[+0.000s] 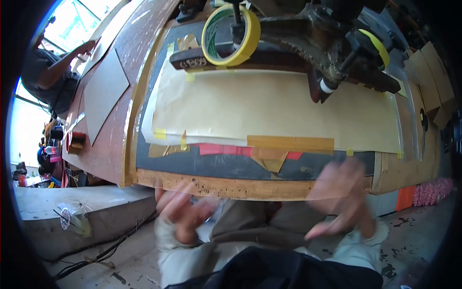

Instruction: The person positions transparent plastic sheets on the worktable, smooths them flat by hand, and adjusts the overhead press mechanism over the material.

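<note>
My left hand (185, 207) is smeared by motion at the front edge of the bench, its fingers over the wooden strip (231, 187). My right hand (344, 192) is also blurred, near the strip's right end, with the thumb apart from the fingers. Whether either hand holds something thin or clear cannot be made out. Beyond them a cream paper sheet (269, 106) lies on the dark board (216, 166), with yellow and brown tape along its edges. Pink pieces (225, 150) show below the sheet's near edge.
A dark metal frame (288, 36) spans the sheet's far side, with a yellow tape roll (251, 41) on it. Left are a grey board (107, 94) on a reddish table and another person (48, 72). Scissors (424, 120) lie right; cables (103, 250) run at lower left.
</note>
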Action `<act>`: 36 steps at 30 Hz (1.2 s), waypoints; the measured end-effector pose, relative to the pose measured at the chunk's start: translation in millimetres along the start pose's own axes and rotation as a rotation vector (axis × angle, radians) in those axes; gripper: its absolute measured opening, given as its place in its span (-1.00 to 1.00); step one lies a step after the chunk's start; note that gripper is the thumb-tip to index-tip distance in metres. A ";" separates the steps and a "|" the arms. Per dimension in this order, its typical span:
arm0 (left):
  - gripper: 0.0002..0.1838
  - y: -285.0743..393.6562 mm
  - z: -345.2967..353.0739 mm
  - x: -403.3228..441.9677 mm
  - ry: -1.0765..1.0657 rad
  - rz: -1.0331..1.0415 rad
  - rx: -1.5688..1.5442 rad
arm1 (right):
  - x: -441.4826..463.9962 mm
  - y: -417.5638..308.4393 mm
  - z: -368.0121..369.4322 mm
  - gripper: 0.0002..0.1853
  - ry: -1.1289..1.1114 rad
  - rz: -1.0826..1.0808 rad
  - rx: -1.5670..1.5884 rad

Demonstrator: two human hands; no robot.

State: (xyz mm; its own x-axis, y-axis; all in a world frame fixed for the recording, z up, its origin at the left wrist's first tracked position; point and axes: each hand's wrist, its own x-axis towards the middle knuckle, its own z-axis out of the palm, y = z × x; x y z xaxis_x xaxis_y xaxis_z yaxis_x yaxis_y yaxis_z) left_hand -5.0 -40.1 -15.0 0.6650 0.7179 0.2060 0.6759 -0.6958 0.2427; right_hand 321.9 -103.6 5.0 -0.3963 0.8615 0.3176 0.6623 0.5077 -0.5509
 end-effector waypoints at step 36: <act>-0.75 -19.6 -6.4 -91.2 -0.286 0.153 -1.647 | -103.1 10.3 118.4 0.12 -0.208 0.733 1.192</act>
State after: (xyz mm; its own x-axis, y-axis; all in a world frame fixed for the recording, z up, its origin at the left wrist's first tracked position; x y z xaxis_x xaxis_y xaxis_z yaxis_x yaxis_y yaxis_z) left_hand -80.9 -91.9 -32.5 0.8461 0.4950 0.1977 -0.3035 0.1425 0.9421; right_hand 294.4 -188.1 -124.8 -0.3561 0.8533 -0.3809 -0.1291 -0.4486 -0.8843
